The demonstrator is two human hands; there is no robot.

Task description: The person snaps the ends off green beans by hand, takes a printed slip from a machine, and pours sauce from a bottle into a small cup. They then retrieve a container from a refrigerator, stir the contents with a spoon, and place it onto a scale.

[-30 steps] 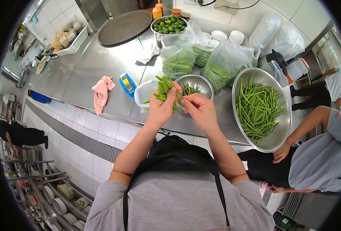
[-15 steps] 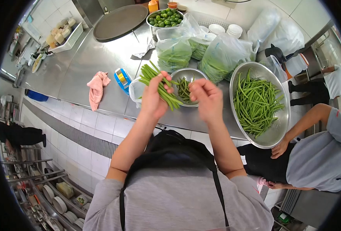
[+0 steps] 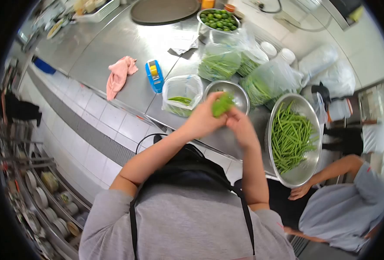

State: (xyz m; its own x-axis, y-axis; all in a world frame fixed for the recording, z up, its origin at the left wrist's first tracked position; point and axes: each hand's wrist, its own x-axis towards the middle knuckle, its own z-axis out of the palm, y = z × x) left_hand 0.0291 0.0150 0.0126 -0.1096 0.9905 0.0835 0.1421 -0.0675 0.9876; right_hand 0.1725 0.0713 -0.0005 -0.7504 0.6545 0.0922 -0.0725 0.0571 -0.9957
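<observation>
My left hand [image 3: 206,116] is closed around a bunch of green beans [image 3: 223,104], blurred by motion. At the lower end of that bunch, the curled fingers of my right hand [image 3: 242,128] press against the beans; they are blurred too. Beneath both hands a small steel bowl [image 3: 244,97] stands on the counter, its inside partly hidden. An open clear plastic bag [image 3: 174,89] with some beans in it lies to the left. On the right, a large steel basin [image 3: 302,172] holds many loose green beans [image 3: 292,138].
Filled plastic bags [image 3: 220,60] and a pot of limes [image 3: 219,20] stand behind the bowl. A blue tape dispenser [image 3: 154,77] and a pink cloth [image 3: 120,76] lie on the steel counter [image 3: 101,47]. At the right, a co-worker's hand [image 3: 300,191] touches the basin rim.
My left hand has moved right and down with the bunch, to meet my right hand over the bowl's front. The view has shifted, so the plastic bag shows more fully.
</observation>
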